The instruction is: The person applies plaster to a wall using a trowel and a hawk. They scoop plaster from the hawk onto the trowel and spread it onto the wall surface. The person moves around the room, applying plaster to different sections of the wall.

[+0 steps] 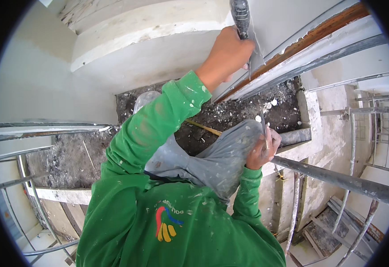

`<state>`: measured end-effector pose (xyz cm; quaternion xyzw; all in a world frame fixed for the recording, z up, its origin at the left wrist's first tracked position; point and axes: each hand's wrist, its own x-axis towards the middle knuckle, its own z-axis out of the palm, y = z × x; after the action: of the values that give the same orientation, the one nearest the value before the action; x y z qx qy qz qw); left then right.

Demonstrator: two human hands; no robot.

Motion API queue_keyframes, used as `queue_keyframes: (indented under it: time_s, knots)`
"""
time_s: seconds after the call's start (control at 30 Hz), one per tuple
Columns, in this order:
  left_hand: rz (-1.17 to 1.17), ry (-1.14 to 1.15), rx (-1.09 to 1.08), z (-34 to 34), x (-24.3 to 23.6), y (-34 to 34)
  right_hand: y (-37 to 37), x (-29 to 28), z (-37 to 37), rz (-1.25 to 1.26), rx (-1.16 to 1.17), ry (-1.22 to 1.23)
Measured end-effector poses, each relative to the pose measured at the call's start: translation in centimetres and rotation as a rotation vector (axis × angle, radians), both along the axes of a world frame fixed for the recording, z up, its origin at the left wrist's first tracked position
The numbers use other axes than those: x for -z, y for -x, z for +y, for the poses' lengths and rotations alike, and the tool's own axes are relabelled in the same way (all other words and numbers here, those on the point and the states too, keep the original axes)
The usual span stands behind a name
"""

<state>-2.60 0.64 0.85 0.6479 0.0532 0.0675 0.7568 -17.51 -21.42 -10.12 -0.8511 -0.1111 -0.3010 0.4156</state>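
Observation:
My left hand (230, 55) is closed round the dark, putty-smeared handle of a putty knife (240, 17). Its thin blade sits close against the pale wall (283, 20), beside a brown strip (310, 38) along the wall's edge; whether it touches is hard to tell. Lower down, near my knee, my right hand (264, 149) grips a thin, flat scraper (265, 129), seen nearly edge-on. White smears mark the fingers of that hand. Its fingers partly hide the scraper's lower end.
Grey, spattered trousers (230, 151) cover my bent legs above a dark, debris-strewn ledge (190, 138). Scaffold pipes (341, 178) run along the right, with more pipes (21, 180) at the left. A curved white wall band (150, 33) stands ahead. Boards (323, 231) lie lower right.

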Motion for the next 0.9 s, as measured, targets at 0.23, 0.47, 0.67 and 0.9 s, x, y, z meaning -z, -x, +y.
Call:
queue_keyframes:
  time_s: [0.23,0.47,0.67,0.9]
  knots:
    - [0.029,-0.099,0.222,1.9,-10.3,2.1,-0.6,0.1,0.9,-0.023,-0.03,0.005]
    - [-0.246,0.142,0.164,3.9,-11.8,2.1,-0.7,0.2,1.8,0.005,-0.019,-0.101]
    - [-0.464,0.443,0.019,9.7,-6.7,10.7,-1.8,-4.0,0.8,-0.341,-0.095,0.047]
    - [-0.672,0.339,-0.201,5.6,-1.0,17.3,-1.9,-12.0,5.4,-0.545,-0.342,0.33]
